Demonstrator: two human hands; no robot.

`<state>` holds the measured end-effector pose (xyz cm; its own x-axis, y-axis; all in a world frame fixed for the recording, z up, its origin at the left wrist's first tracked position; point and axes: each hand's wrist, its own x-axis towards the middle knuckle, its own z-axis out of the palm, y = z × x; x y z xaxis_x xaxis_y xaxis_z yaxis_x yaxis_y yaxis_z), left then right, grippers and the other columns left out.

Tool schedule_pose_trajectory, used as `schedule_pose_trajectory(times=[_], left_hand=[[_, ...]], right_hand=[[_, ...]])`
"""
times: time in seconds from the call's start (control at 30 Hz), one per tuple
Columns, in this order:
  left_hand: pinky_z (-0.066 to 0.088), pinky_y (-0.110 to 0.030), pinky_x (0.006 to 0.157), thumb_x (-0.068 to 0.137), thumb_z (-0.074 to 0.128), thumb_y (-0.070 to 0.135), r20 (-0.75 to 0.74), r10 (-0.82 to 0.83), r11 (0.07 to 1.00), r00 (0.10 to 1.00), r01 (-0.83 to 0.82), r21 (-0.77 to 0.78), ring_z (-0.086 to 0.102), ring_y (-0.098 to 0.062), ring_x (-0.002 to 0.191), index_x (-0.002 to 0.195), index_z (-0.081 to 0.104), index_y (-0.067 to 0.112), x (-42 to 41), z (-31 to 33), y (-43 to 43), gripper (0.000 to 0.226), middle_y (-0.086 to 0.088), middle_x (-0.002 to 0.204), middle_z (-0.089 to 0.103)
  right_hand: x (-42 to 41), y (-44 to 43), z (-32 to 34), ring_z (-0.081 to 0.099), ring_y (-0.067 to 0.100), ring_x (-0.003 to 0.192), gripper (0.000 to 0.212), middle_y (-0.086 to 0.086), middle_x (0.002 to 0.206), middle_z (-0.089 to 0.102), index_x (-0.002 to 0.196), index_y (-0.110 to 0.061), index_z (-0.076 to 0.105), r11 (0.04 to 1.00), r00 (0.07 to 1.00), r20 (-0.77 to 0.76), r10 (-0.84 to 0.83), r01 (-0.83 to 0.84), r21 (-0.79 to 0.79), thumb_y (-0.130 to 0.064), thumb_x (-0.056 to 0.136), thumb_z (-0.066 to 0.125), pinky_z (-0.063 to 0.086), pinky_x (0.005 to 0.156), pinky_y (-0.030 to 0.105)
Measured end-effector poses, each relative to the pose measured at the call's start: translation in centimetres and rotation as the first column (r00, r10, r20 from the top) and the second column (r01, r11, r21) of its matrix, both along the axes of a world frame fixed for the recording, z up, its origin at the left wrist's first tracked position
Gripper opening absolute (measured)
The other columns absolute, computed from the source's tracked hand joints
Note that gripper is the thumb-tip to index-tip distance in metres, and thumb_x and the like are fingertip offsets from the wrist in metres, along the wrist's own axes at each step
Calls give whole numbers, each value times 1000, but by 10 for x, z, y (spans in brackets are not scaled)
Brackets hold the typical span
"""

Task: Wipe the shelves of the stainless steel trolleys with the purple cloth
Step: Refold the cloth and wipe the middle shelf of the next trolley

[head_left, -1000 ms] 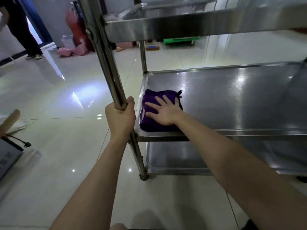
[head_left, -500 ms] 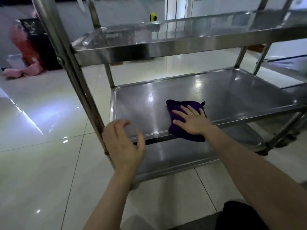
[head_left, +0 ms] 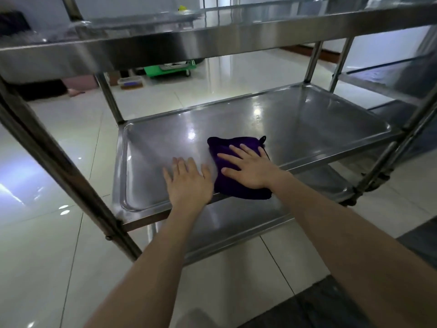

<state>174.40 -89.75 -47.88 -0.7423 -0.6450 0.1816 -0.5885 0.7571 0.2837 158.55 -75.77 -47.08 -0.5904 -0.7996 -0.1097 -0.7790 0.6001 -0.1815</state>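
Observation:
A three-tier stainless steel trolley fills the view; its middle shelf [head_left: 307, 124] is a shallow tray with a raised rim. A folded purple cloth [head_left: 227, 188] lies near the shelf's front edge, slightly overhanging it. My right hand [head_left: 248, 169] presses flat on the cloth with fingers spread. My left hand [head_left: 189, 183] lies flat on the bare steel just left of the cloth, fingers apart, holding nothing. The top shelf [head_left: 212, 41] spans overhead and the bottom shelf [head_left: 236, 223] shows below my wrists.
A slanted trolley post [head_left: 71, 176] runs down at the left. A second steel trolley [head_left: 390, 76] stands at the right. On the glossy tiled floor behind are a green wheeled cart [head_left: 170, 68], a clear plastic box [head_left: 131, 82] and pink items [head_left: 78, 82].
My left hand let go of the trolley post and moved right onto the middle shelf beside the cloth. My right hand slid the cloth from the shelf's left end toward the middle.

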Motion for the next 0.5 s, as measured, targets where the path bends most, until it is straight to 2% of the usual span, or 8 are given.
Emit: schedule_pose_trajectory(times=[0.1,0.2,0.27,0.37,0.5], left_hand=[[0,-58,134,105,1,59,43,59,998,997,-59,-3,-3,-29,168,172,14,10,4,-3,0,84,-17,180,10],[-3,-54,135,107,2,60,29,72,997,997,-72,-15,-7,-26,168,173,6,9,5,-1,1,83,-15,181,4],[-4,-53,135,109,4,59,40,59,998,997,-58,-25,-9,-25,168,173,3,9,5,-2,0,81,-14,181,2],[-8,-50,135,103,-4,64,54,52,998,997,-50,-39,-13,-21,167,173,-1,12,3,-6,-3,87,-10,182,-2],[-14,-41,133,105,-3,65,59,74,993,996,-68,-96,-20,-15,165,173,-8,19,0,-12,-12,82,-3,182,-8]], right_hand=[[-32,10,2,-9,16,166,73,-16,180,-4,163,-65,6,999,999,28,42,-42,4,-87,94,15,-10,130,60],[-91,10,9,-8,17,166,68,-15,180,-5,164,-64,7,999,999,40,-22,20,44,-84,100,21,-10,130,61],[-133,-4,13,-9,18,166,72,-14,180,-6,164,-63,7,994,997,37,-70,67,81,-88,97,19,-10,129,63],[-176,-63,15,-11,24,166,82,-11,181,-6,163,-63,7,992,996,25,-80,77,95,-95,89,17,-12,126,68],[-169,-165,18,-10,36,166,81,-2,182,-3,166,-59,11,995,997,4,76,-76,70,-92,92,18,-14,122,76]])
